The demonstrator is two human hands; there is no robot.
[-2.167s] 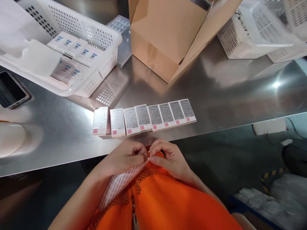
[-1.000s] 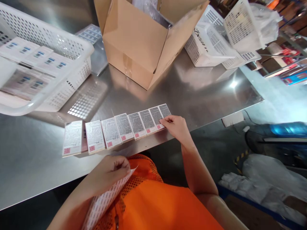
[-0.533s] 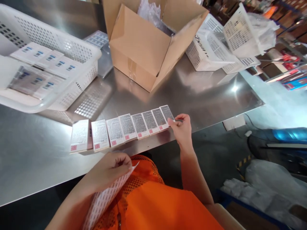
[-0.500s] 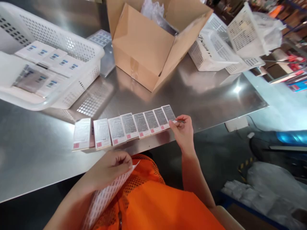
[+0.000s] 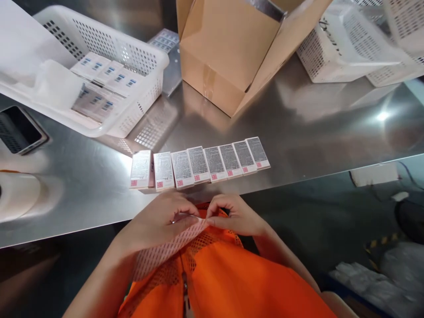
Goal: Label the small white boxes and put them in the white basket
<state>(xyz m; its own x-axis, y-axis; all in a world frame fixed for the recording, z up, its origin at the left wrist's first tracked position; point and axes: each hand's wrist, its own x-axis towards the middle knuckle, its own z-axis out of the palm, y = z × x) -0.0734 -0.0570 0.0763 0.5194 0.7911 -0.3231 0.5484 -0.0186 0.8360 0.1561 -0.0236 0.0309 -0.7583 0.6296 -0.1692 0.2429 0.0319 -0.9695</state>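
Observation:
My left hand (image 5: 162,223) is closed on a sheet of labels (image 5: 162,258), printed with rows of small reddish marks, which hangs in front of the orange vest. Thumb and finger of my right hand (image 5: 236,215) pinch the sheet's upper corner, close to the left fingertips. Whether a single label is peeling there is too small to tell. Just beyond my hands, several small white boxes (image 5: 215,163) lie in a slanting row on the metal table (image 5: 318,132). Each has dark print on top and a red square code at its near end. The leftmost box (image 5: 141,170) sits slightly apart.
A white perforated basket (image 5: 132,110) with several boxes inside stands at the back left. Behind the row is an open cardboard box (image 5: 228,48). More white baskets (image 5: 344,48) are at the right. A phone (image 5: 21,128) and a white roll (image 5: 18,196) lie at the left.
My right hand has left the rightmost box in the row and come back to the label sheet, beside my left hand. The view has shifted, bringing the phone and the roll into sight.

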